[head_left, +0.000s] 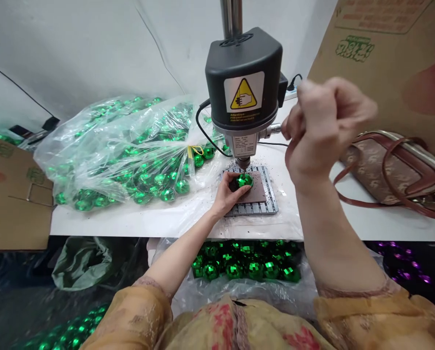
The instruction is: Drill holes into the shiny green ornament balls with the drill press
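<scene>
I watch the left hand [229,198] clamp a shiny green faceted ball [244,181] beneath a black bench drill [243,80]. The raised right hand [325,124] curls shut, well apart.

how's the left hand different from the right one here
The left hand is low and cups a green faceted ball under the drill press chuck, while the right hand is raised beside the drill head, holding nothing visible. The left hand's fingers curve around the ball; the right hand is curled into a fist and slightly blurred. Both hands are bare.
</scene>
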`<state>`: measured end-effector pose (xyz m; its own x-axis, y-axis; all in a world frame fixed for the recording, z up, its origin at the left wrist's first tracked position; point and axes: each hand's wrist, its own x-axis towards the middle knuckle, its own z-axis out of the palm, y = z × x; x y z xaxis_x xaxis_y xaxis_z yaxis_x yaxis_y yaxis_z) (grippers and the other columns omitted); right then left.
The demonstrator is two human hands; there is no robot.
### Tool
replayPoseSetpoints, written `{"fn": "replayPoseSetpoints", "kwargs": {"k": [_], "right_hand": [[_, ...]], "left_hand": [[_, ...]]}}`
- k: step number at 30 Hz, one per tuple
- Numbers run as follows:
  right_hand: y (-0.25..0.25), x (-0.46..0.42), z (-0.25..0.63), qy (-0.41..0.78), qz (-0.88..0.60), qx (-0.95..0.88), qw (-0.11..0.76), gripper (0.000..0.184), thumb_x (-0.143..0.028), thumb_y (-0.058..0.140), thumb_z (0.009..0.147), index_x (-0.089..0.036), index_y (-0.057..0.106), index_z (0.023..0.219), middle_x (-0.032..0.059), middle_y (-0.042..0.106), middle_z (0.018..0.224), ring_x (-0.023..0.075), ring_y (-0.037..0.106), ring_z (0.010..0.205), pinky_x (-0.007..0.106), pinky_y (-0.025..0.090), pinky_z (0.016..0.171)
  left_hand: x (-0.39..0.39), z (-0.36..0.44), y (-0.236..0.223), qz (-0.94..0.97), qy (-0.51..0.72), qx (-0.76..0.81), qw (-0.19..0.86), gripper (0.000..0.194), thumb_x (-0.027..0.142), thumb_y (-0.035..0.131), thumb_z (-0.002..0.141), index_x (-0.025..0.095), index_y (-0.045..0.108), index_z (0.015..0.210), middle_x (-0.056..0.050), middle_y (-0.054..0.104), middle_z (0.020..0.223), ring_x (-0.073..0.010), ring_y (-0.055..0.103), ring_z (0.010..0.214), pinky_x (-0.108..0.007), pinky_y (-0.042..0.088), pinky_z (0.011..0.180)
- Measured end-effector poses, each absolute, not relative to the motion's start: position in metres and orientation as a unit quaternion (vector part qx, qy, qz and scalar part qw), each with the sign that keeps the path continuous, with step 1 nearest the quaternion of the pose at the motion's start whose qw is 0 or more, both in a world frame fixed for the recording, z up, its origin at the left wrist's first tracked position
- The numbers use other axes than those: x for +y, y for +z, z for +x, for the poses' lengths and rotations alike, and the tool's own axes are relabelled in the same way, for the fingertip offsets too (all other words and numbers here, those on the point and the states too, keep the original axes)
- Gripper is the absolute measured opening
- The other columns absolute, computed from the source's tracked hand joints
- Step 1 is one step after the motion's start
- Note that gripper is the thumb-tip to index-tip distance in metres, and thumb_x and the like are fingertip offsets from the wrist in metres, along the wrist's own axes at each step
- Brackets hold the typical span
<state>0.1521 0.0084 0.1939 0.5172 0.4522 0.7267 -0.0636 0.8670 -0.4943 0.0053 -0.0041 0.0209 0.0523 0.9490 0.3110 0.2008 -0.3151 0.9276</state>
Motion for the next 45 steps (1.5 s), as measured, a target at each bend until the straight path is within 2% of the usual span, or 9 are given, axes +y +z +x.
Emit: {"fn": "replayPoseSetpoints", "kwargs": {"k": [5,9,15,23,30,35,39,41,45], "right_hand": [[0.214,0.018,0.154,0.177,-0.190,-0.477,0.839,0.040,-0.012,0.058,0.083,-0.025,0.033,0.054,-0.0078,0.031,0.043,0.0064,0.030,0.035,0.027,0.018,0.039],[0.211,0.019,0.154,0.165,-0.198,-0.484,0.836,0.044,-0.010,0.056,0.086,-0.026,0.029,0.056,-0.0082,0.028,0.044,0.0067,0.030,0.035,0.026,0.016,0.039],[0.208,0.021,0.152,0.158,-0.142,-0.470,0.857,0.039,-0.010,0.057,0.084,-0.025,0.034,0.056,-0.0090,0.031,0.041,0.0051,0.029,0.033,0.025,0.014,0.038],[0.204,0.020,0.154,0.167,-0.133,-0.479,0.852,0.039,-0.012,0.058,0.084,-0.025,0.033,0.056,-0.0088,0.031,0.041,0.0054,0.028,0.033,0.026,0.016,0.037],[0.204,0.016,0.153,0.170,-0.159,-0.473,0.849,0.039,-0.015,0.059,0.082,-0.024,0.032,0.055,-0.0093,0.031,0.040,0.0043,0.028,0.033,0.024,0.016,0.039],[0.203,0.018,0.154,0.174,-0.159,-0.463,0.854,0.042,-0.018,0.062,0.081,-0.023,0.033,0.051,-0.0081,0.033,0.037,0.0043,0.027,0.032,0.026,0.016,0.037],[0.202,0.017,0.153,0.172,-0.154,-0.463,0.856,0.045,-0.018,0.063,0.081,-0.021,0.031,0.050,-0.0085,0.032,0.038,0.0023,0.028,0.032,0.023,0.016,0.037],[0.202,0.014,0.152,0.173,-0.172,-0.470,0.848,0.044,-0.017,0.061,0.083,-0.019,0.032,0.051,-0.0088,0.034,0.039,0.0009,0.030,0.034,0.021,0.020,0.039],[0.201,0.010,0.152,0.165,-0.185,-0.469,0.848,0.042,-0.015,0.058,0.084,-0.018,0.033,0.051,-0.0095,0.034,0.039,0.0002,0.029,0.034,0.020,0.021,0.040]], "left_hand": [[-0.043,-0.011,0.036,0.645,0.504,0.494,0.294,0.043,0.040,0.083,0.074,0.020,0.057,0.103,-0.004,0.066,0.097,-0.0163,0.064,0.086,-0.031,0.052,0.079],[-0.110,-0.045,0.037,0.788,0.376,0.396,0.284,0.041,0.040,0.080,0.078,0.020,0.059,0.106,-0.007,0.070,0.100,-0.0195,0.067,0.092,-0.032,0.056,0.080],[-0.181,-0.083,-0.008,0.926,0.186,0.327,0.037,0.033,0.030,0.067,0.091,0.018,0.061,0.121,-0.020,0.064,0.134,-0.0270,0.070,0.105,-0.040,0.061,0.087],[-0.195,-0.083,-0.027,0.920,0.111,0.373,0.046,0.042,0.027,0.058,0.095,0.023,0.056,0.137,-0.015,0.051,0.152,-0.0311,0.051,0.139,-0.051,0.050,0.110],[-0.187,-0.082,-0.024,0.930,0.169,0.319,0.075,0.027,0.032,0.058,0.095,0.028,0.067,0.120,-0.009,0.071,0.129,-0.0267,0.069,0.117,-0.042,0.061,0.099],[-0.151,-0.092,0.007,0.873,0.351,0.333,0.059,0.035,0.025,0.065,0.087,0.036,0.065,0.120,-0.002,0.078,0.109,-0.0260,0.075,0.102,-0.045,0.065,0.086],[-0.066,-0.096,0.046,0.750,0.468,0.468,0.007,0.021,0.022,0.057,0.092,0.026,0.069,0.108,-0.006,0.076,0.100,-0.0244,0.072,0.099,-0.044,0.058,0.091],[-0.013,-0.097,0.058,0.729,0.452,0.513,0.016,0.021,0.022,0.052,0.094,0.023,0.069,0.107,-0.008,0.073,0.103,-0.0242,0.068,0.101,-0.043,0.054,0.094],[0.078,-0.090,0.059,0.771,0.266,0.578,0.034,0.030,0.010,0.054,0.087,0.018,0.067,0.113,-0.013,0.065,0.114,-0.0306,0.058,0.113,-0.045,0.045,0.100]]}}
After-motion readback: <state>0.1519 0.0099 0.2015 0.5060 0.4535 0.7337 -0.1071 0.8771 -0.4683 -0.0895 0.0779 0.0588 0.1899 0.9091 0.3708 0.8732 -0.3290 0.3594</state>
